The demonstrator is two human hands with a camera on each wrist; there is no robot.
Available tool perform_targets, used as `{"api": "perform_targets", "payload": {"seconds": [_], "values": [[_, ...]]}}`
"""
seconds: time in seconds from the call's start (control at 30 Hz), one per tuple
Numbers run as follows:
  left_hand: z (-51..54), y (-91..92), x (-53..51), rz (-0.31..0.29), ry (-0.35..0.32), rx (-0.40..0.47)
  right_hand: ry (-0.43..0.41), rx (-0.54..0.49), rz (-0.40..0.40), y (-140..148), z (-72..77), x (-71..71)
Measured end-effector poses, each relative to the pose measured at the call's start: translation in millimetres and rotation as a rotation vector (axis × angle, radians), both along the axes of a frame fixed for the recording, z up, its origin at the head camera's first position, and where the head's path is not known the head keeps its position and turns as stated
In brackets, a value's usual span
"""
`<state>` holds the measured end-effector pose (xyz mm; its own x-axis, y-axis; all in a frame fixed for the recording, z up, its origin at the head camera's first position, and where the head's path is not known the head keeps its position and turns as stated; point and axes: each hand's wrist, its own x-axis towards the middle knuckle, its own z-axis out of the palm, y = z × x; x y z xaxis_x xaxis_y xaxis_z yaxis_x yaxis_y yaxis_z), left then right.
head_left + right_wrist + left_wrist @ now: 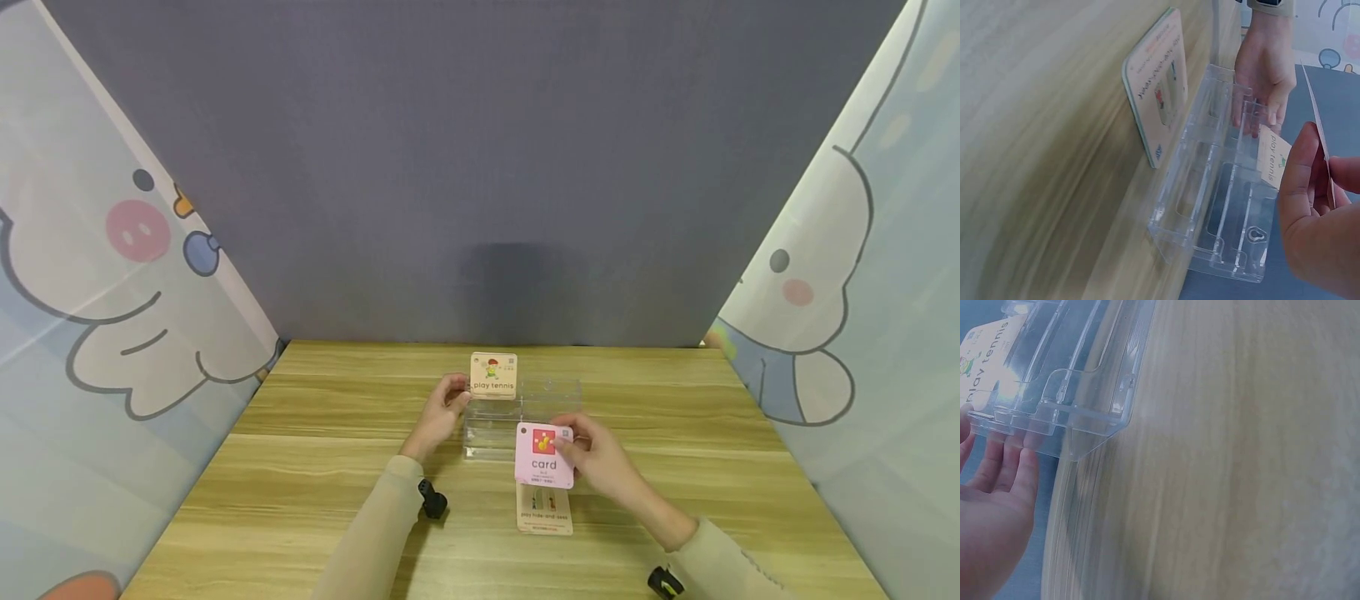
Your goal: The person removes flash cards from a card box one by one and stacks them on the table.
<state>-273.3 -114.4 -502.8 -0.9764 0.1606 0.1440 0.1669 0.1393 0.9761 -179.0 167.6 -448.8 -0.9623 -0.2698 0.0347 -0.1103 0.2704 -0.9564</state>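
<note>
A clear plastic tiered rack stands on the table, split into compartments. My left hand grips its left side near the top, thumb and fingers on either side of the edge. A "play tennis" card stands in the rack's upper left compartment. Between thumb and fingers, my right hand pinches a pink "card" flashcard, held up in front of the rack's right half. Seen edge-on in the right wrist view is that same pink card. Below it lies a stack of cards, topped by "play hide-and-seek".
The wood-grain table ends at a dark grey back panel. Cartoon-printed curtains hang on both sides. A small black device sits at the left wrist, another at the right.
</note>
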Motion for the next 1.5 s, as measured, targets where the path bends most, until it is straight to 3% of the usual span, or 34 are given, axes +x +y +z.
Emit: {"api": "perform_targets", "payload": {"seconds": [0.07,0.23,0.57,0.93,1.5], "values": [[-8.4,-0.5,-5.2,0.006,-0.001,0.009,-0.004,-0.009,0.004,0.0,-1.9,1.0],[-12.7,-1.6,-6.8,0.01,-0.007,0.01,-0.008,-0.006,0.003,1.5,-5.0,3.2],[-10.6,-2.1,-5.5,0.006,-0.03,-0.004,-0.054,-0.002,0.03,2.7,-11.4,7.9],[-10.4,-2.9,-4.1,0.002,-0.006,-0.018,-0.013,0.102,0.033,3.1,-16.1,9.3],[-9.2,-2.9,-5.1,0.006,-0.008,-0.01,-0.012,0.144,0.038,0.1,-27.6,12.8]]}}
